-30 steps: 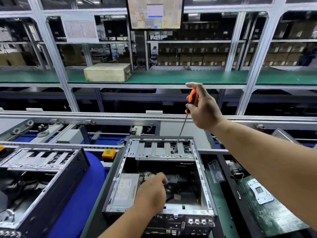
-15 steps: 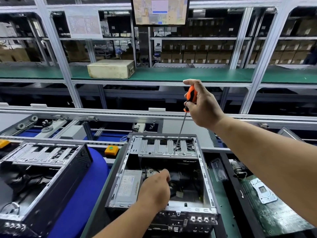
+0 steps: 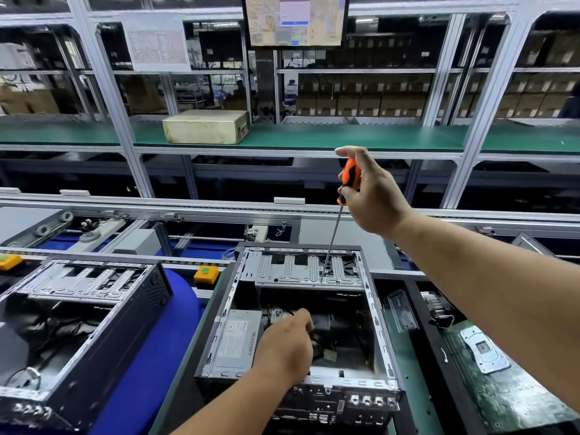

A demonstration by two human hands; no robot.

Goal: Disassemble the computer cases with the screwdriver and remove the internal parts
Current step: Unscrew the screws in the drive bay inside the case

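An open computer case [image 3: 381,328] lies flat in front of me, its silver drive cage [image 3: 301,271] at the far end and a grey power supply [image 3: 237,339] at its left. My right hand [image 3: 373,196] grips the orange-handled screwdriver [image 3: 349,178] upright, and the long shaft's tip rests on the drive cage. My left hand [image 3: 287,346] reaches inside the case with its fingers curled around black cables [image 3: 317,340] in the dark middle.
A second open case [image 3: 78,312] lies at the left on a blue pad [image 3: 150,365]. A green motherboard [image 3: 502,381] lies at the right. Orange button boxes [image 3: 205,274] sit by the conveyor rail. A beige box [image 3: 205,127] stands on the green shelf behind.
The view has shifted slightly. My right hand still holds the screwdriver on the drive cage, and my left hand stays inside the case on the cables.
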